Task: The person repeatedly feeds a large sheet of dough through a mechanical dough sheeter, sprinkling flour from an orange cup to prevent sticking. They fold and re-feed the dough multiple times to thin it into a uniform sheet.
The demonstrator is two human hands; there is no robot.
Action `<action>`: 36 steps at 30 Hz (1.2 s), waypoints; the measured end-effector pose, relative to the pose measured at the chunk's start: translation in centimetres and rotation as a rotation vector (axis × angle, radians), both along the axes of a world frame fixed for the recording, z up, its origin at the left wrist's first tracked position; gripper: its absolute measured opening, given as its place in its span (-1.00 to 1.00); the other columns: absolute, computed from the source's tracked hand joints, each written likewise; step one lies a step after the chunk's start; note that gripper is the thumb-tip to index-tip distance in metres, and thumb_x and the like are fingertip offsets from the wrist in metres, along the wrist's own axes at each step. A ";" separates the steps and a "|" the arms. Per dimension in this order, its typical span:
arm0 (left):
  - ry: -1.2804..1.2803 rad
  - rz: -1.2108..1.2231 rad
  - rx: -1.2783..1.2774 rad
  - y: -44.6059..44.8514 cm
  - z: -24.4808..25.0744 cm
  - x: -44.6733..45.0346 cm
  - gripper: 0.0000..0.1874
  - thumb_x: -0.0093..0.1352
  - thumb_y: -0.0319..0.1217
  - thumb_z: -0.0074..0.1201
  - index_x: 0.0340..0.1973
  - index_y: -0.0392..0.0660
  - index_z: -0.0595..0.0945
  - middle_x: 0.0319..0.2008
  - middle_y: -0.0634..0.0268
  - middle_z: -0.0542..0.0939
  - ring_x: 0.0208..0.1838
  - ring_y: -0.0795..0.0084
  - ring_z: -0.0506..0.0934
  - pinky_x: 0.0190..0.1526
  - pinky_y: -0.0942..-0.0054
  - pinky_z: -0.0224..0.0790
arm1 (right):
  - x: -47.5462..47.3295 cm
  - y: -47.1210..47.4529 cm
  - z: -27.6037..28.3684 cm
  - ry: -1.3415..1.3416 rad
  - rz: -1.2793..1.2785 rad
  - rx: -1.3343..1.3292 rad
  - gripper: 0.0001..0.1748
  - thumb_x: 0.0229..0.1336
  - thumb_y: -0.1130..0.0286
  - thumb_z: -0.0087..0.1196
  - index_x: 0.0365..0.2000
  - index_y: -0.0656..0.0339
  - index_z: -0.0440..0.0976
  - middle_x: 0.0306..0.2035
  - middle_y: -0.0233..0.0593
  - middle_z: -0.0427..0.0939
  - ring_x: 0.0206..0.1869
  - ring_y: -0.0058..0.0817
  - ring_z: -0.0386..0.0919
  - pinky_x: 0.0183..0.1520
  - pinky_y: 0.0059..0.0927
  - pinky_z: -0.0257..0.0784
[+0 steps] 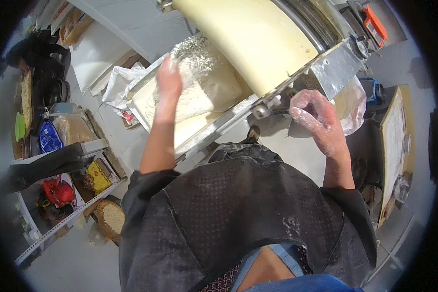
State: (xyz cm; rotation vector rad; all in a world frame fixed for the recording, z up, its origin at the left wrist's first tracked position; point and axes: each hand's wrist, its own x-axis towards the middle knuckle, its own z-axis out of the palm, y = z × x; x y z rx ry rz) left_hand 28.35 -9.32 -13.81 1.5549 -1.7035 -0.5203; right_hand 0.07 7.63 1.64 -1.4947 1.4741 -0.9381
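Note:
Blurred by motion, my left hand point(169, 80) is over the left part of a metal-edged tray point(200, 137), beside floured dough point(222, 87). White flour point(197, 54) lies or flies in a loose patch by its fingertips. Whether those fingers hold anything cannot be told. My right hand point(315, 116), coated with flour, hovers right of the tray by the metal side of a roller machine point(332, 69). Its fingers and thumb curl into a loop with a gap and nothing seen between them. A smooth cream-coloured panel or belt point(248, 40) slopes from the rollers over part of the dough.
At left stands a perforated metal shelf point(69, 222) with bags and a red item. A crumpled white plastic bag point(120, 84) is beside the tray. A whitish bag point(350, 106) lies behind my right hand. At right is a board-topped table point(394, 142) with glass jars.

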 end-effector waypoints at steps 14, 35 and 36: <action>0.464 -0.087 0.364 5.6 -3.9 3.5 -0.32 0.14 -0.74 -0.27 0.24 -0.22 0.23 0.12 0.02 0.38 0.20 0.22 0.35 0.20 0.36 0.20 | -12.6 -2.9 -6.7 -0.246 -0.402 -0.064 -0.86 0.06 0.41 0.10 -0.39 0.27 0.46 -0.42 -0.40 0.43 -0.39 -0.63 0.35 -0.27 -0.56 0.24; 0.478 0.286 0.292 7.1 -18.7 -11.4 -0.35 0.39 -0.14 -0.11 0.22 -0.32 0.13 0.24 -0.06 0.13 0.28 0.04 0.13 0.27 0.22 -0.07 | -21.7 -7.1 -14.1 0.605 -0.436 -0.492 -0.87 -0.02 0.48 0.06 -0.43 0.19 0.33 -0.41 -0.15 0.39 -0.31 -0.14 0.35 -0.19 -0.20 0.23; 0.462 0.285 0.315 7.3 -18.5 -10.7 -0.37 0.40 -0.14 -0.12 0.21 -0.31 0.14 0.23 -0.05 0.14 0.27 0.05 0.14 0.26 0.23 -0.05 | -22.1 -7.0 -14.0 0.629 -0.374 -0.473 -0.89 0.01 0.48 0.05 -0.41 0.20 0.34 -0.41 -0.16 0.38 -0.29 -0.15 0.36 -0.18 -0.22 0.25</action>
